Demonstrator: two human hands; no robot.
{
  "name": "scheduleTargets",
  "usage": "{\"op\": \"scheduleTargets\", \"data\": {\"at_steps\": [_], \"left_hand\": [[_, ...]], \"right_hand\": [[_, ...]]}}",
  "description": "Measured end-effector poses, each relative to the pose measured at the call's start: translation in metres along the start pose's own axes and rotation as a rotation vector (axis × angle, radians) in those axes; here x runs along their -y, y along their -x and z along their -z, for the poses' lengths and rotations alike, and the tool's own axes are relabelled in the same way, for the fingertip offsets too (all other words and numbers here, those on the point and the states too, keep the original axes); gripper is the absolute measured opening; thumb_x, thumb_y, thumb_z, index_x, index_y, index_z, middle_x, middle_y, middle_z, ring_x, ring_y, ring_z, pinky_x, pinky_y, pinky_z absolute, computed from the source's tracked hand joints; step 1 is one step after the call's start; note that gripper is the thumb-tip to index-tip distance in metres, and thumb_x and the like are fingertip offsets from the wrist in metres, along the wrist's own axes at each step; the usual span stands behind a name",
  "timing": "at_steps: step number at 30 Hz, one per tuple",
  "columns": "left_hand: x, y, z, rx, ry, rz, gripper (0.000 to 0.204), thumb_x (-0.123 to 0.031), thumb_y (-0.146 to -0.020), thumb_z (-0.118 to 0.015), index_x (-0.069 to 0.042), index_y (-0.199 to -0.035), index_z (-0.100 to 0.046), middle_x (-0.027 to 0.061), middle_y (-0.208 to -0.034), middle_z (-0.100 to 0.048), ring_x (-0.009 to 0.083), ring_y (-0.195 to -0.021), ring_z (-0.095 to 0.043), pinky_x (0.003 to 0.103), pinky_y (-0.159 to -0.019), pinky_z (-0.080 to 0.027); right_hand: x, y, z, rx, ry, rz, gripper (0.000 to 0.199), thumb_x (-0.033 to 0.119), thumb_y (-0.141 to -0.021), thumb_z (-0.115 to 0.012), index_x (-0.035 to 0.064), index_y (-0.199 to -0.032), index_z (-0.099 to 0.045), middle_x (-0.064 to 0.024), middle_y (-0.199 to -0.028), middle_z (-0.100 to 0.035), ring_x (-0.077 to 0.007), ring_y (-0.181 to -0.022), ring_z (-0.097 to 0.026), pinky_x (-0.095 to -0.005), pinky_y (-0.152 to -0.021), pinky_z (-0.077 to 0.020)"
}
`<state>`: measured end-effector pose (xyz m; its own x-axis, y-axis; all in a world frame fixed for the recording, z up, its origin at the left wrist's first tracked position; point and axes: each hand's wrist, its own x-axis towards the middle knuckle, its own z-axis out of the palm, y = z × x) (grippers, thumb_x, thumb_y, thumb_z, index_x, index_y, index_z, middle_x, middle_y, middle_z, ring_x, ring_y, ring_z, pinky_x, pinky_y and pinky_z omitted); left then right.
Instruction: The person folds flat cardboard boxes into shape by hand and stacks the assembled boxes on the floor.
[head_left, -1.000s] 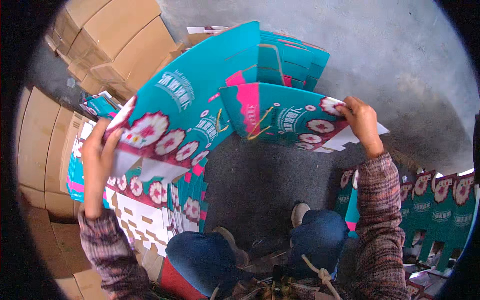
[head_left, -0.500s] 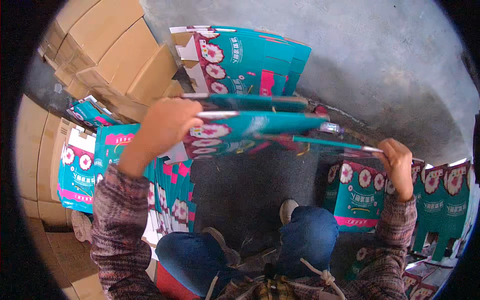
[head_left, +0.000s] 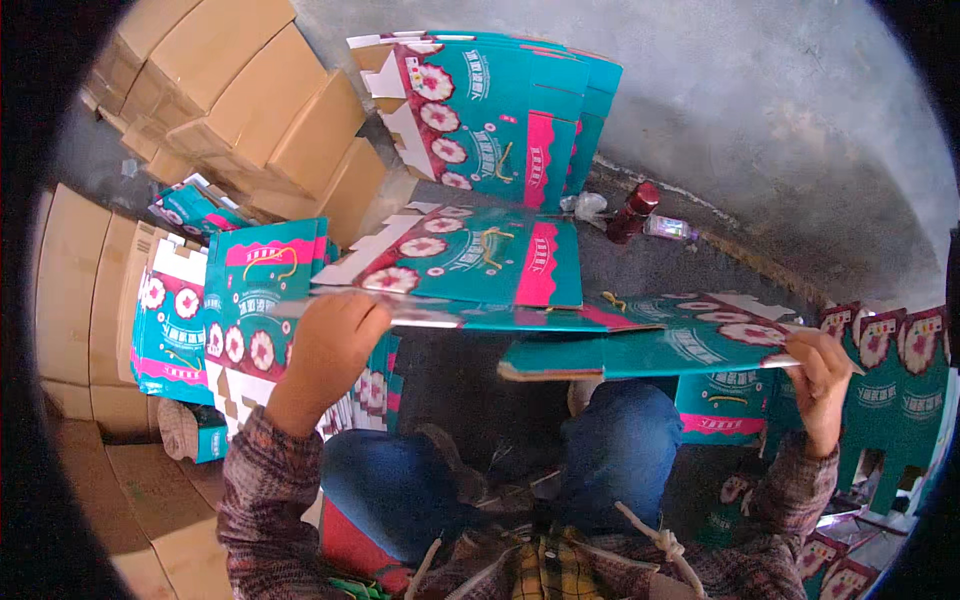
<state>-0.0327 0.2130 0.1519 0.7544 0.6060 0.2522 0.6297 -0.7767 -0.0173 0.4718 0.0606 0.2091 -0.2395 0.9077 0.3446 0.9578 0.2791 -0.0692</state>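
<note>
My left hand [head_left: 328, 345] grips the left edge of a flat teal carton blank [head_left: 480, 262] printed with pink and white flowers, held almost level above my knees. My right hand [head_left: 822, 380] holds the right end of a teal carton panel [head_left: 660, 350] that sits slightly lower; whether it is the same blank or a second one I cannot tell. A stack of the same flat blanks [head_left: 500, 110] leans against the grey wall beyond. My legs in blue jeans [head_left: 615, 450] show beneath the carton.
Brown cardboard boxes [head_left: 250, 90] are stacked at the upper left and along the left side. More teal blanks [head_left: 230, 310] stand at my left, and folded teal cartons [head_left: 900, 390] at my right. A dark red bottle [head_left: 632, 212] lies by the wall.
The carton has tipped from upright to nearly flat. My left hand moved from its top edge down to the left edge, and my right hand lowered slightly at the right end.
</note>
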Motion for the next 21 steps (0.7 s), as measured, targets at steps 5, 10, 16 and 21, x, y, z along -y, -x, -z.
{"op": "scheduleTargets", "data": {"at_steps": [5,10,16,21], "left_hand": [[-0.009,0.041,-0.003,0.036,-0.048,0.085,0.017,-0.012,-0.076,-0.056,-0.004,-0.091,-0.057,0.0108,-0.091,-0.059,0.0271,-0.085,-0.059,0.039,-0.072,-0.046],[-0.017,0.052,-0.011,-0.066,-0.075,0.069,0.020,-0.012,-0.075,-0.055,-0.004,-0.093,-0.057,0.0082,-0.092,-0.058,0.0244,-0.087,-0.058,0.037,-0.074,-0.045],[-0.026,0.070,-0.014,-0.149,-0.058,0.082,0.017,-0.013,-0.075,-0.055,-0.005,-0.090,-0.057,0.0071,-0.088,-0.056,0.0232,-0.086,-0.058,0.036,-0.074,-0.045],[-0.032,0.080,-0.018,-0.191,-0.071,0.092,0.012,-0.014,-0.075,-0.056,-0.008,-0.086,-0.055,0.0054,-0.083,-0.054,0.0211,-0.083,-0.057,0.034,-0.072,-0.044]], "right_hand": [[-0.008,0.007,0.062,-0.079,-0.057,-0.141,0.017,0.012,-0.076,-0.067,-0.0004,-0.087,-0.062,-0.0130,-0.089,-0.064,-0.0288,-0.084,-0.062,-0.0378,-0.079,-0.0479],[-0.055,0.038,0.139,-0.090,-0.032,-0.340,0.027,0.021,-0.088,-0.063,-0.0017,-0.102,-0.061,-0.0098,-0.099,-0.064,-0.0220,-0.094,-0.059,-0.0332,-0.087,-0.0439],[-0.109,0.080,0.207,-0.343,0.117,-0.513,0.047,0.028,-0.094,-0.059,-0.0001,-0.132,-0.052,-0.0133,-0.132,-0.054,-0.0244,-0.120,-0.050,-0.0366,-0.104,-0.0349],[-0.150,0.077,0.259,-0.268,0.062,-0.517,0.047,0.026,-0.096,-0.057,0.0041,-0.136,-0.049,-0.0142,-0.137,-0.050,-0.0230,-0.125,-0.046,-0.0359,-0.105,-0.0350]]}}
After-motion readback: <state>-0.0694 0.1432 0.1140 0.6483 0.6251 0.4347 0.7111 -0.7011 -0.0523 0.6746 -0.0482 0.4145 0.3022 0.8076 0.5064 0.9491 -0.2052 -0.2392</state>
